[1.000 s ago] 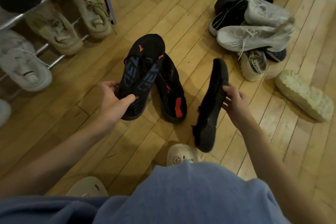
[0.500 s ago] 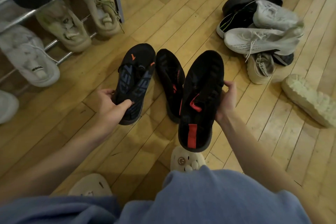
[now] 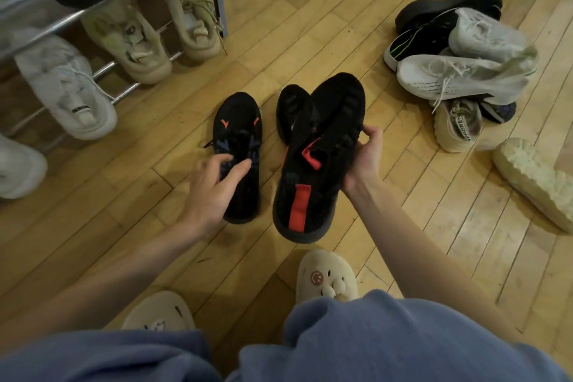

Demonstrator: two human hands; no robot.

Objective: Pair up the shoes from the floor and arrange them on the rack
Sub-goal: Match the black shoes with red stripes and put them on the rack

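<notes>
Two black shoes: right hand (image 3: 362, 161) gripping one (image 3: 322, 146), left hand (image 3: 214, 189) seemingly loose atop other (image 3: 238, 133).

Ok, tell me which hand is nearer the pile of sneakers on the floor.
Right. The right hand grips a black shoe just left of the pile; the left hand rests farther left on another black shoe.

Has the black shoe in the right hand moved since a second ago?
Yes. The black shoe in the right hand turned upright and swung left, now overlapping the black shoe on the floor.
</notes>
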